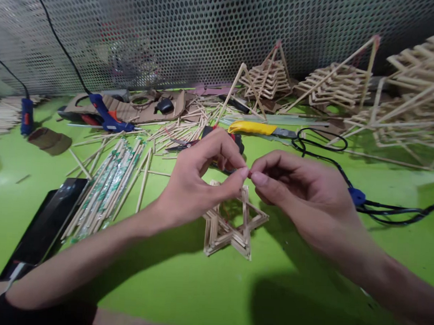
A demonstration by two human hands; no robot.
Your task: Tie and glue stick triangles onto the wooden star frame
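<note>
Head view: left hand (205, 176) and right hand (302, 190) are pinching a red bit (250, 174), fingertips closed, above a star (231, 236) on the table (175, 295). Its layers are already sitting stacked; loose sticks (184, 131) are lying behind, and work is seemingly remaining.

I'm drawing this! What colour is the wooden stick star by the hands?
The wooden stick star is pale tan; the head view shows it best.

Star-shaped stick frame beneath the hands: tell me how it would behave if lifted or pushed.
The star-shaped stick frame is probably light for its size, with thin sides around open gaps. Its slender points might snap if squeezed. Lying flat on the table, it should slide rather than roll.
</note>
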